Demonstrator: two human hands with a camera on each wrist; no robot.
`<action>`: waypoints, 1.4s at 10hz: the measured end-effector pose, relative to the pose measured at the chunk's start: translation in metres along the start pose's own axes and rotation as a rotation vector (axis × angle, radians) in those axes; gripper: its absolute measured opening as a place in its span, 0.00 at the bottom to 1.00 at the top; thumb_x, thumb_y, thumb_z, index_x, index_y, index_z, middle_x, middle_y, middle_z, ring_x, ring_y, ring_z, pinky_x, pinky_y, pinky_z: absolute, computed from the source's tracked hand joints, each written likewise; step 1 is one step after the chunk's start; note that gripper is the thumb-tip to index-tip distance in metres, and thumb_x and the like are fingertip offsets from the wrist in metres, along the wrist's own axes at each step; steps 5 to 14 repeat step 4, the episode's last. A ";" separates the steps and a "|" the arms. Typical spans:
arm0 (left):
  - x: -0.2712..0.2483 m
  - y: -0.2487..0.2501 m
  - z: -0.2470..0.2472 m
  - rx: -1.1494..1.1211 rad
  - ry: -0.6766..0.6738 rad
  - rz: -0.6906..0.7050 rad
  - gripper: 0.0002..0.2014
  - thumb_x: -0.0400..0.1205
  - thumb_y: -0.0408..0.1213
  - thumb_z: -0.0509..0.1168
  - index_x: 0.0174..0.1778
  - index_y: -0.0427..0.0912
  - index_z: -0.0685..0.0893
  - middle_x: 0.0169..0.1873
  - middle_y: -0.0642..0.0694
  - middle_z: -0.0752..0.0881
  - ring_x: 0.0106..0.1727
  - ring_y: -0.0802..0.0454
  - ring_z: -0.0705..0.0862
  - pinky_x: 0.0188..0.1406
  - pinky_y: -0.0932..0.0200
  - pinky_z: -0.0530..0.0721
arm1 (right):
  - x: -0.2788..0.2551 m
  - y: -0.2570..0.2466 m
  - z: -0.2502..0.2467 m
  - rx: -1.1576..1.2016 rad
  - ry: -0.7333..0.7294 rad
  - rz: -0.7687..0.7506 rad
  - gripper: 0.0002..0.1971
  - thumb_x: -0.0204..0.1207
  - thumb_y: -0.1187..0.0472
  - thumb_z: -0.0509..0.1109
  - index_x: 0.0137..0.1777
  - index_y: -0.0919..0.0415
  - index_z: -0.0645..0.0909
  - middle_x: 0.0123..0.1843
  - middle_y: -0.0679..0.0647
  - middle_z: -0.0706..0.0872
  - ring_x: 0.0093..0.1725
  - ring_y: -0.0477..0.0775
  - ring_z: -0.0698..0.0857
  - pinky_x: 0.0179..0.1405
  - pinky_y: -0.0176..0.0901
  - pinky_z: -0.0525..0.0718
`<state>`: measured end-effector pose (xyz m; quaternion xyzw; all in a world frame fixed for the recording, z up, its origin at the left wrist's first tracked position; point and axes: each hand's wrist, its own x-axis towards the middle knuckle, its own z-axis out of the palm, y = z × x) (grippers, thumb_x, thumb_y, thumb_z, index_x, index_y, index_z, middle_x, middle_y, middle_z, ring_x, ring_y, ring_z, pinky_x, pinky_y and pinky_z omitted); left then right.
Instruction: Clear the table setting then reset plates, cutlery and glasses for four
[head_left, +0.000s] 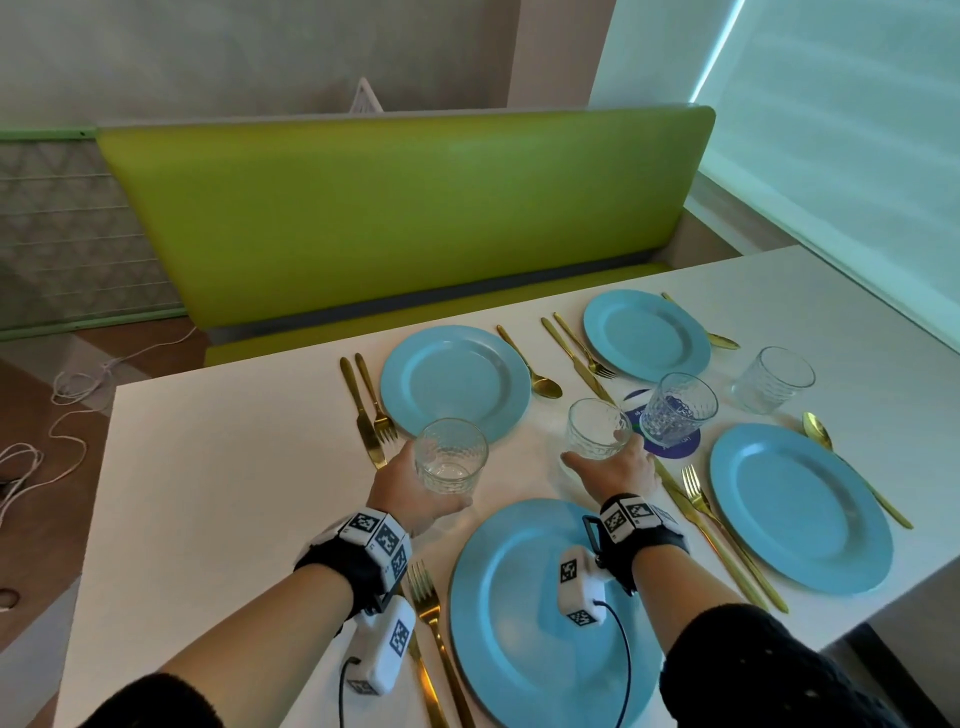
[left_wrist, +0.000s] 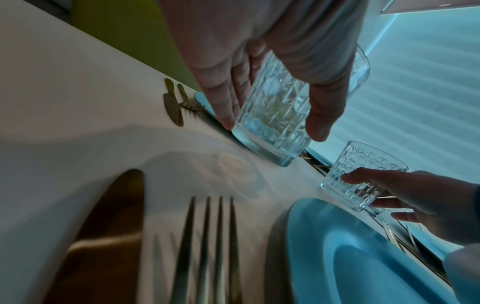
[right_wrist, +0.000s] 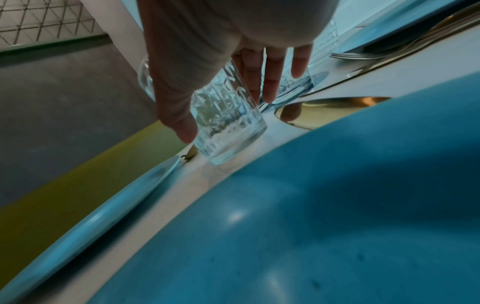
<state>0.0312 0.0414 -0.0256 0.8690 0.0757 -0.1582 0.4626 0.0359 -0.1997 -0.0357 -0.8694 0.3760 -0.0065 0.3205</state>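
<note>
my left hand (head_left: 410, 493) is wrapped around a clear patterned glass (head_left: 451, 457), thumb on one side and fingers (left_wrist: 221, 102) on the other, its base lifted just off the white table (head_left: 208, 493) near the far-left blue plate (head_left: 455, 384). my right hand (head_left: 615, 467) grips a second glass (head_left: 597, 428) the same way, beyond the near plate (head_left: 519, 623). two more glasses stand on the table: one (head_left: 678, 408) on a dark round coaster (head_left: 675, 447), another (head_left: 774, 379) further right. gold forks, knives and spoons lie beside each of the four plates, a fork (head_left: 431, 613) by my left wrist.
</note>
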 end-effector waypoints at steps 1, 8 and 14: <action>0.000 -0.001 0.003 -0.002 0.006 -0.018 0.41 0.61 0.39 0.83 0.70 0.43 0.74 0.64 0.44 0.84 0.65 0.47 0.82 0.62 0.62 0.77 | 0.003 0.003 0.000 0.005 -0.023 -0.019 0.42 0.61 0.47 0.81 0.72 0.59 0.67 0.70 0.61 0.78 0.73 0.62 0.72 0.75 0.54 0.64; -0.005 -0.003 0.008 0.025 0.000 -0.034 0.43 0.60 0.43 0.83 0.72 0.44 0.73 0.64 0.43 0.84 0.65 0.45 0.82 0.65 0.57 0.80 | 0.002 0.007 -0.006 0.033 -0.091 -0.066 0.49 0.59 0.48 0.83 0.78 0.59 0.61 0.71 0.63 0.75 0.74 0.62 0.70 0.76 0.55 0.67; -0.005 -0.003 0.008 0.025 0.000 -0.034 0.43 0.60 0.43 0.83 0.72 0.44 0.73 0.64 0.43 0.84 0.65 0.45 0.82 0.65 0.57 0.80 | 0.002 0.007 -0.006 0.033 -0.091 -0.066 0.49 0.59 0.48 0.83 0.78 0.59 0.61 0.71 0.63 0.75 0.74 0.62 0.70 0.76 0.55 0.67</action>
